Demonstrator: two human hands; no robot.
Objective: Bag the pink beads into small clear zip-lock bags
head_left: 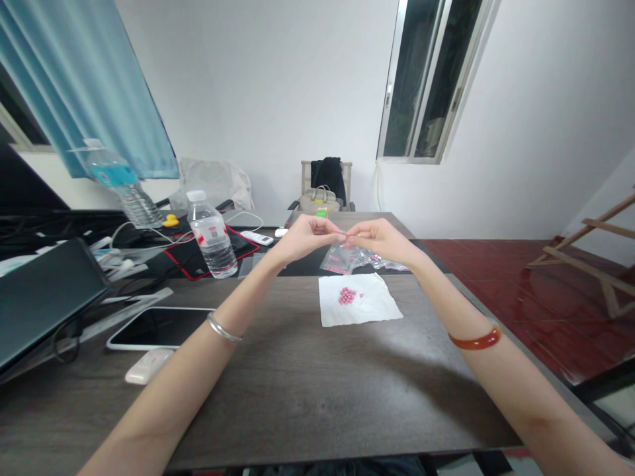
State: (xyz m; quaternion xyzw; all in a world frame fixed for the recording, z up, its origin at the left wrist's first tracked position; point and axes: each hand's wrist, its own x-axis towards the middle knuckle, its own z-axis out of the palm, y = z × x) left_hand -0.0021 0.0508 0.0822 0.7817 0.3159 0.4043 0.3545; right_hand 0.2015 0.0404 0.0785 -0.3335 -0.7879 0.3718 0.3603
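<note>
The left hand (311, 233) and the right hand (381, 239) are meeting, and each grip is pinching closed on a small thing (344, 234) which I cannot recognise clearly. On the worktop (297, 390), the pink beads (347, 295) are lying on a white paper (380, 305), and plastic bags (342, 259) are resting just behind this paper.

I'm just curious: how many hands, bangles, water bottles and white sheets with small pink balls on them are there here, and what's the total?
Hands: 2 (left hand, right hand)
Bangles: 2 (silver bangle, amber-coloured bangle)
Water bottles: 2 (red-labelled bottle, blue-labelled bottle)
White sheet under small pink balls: 1
Total: 7
</note>
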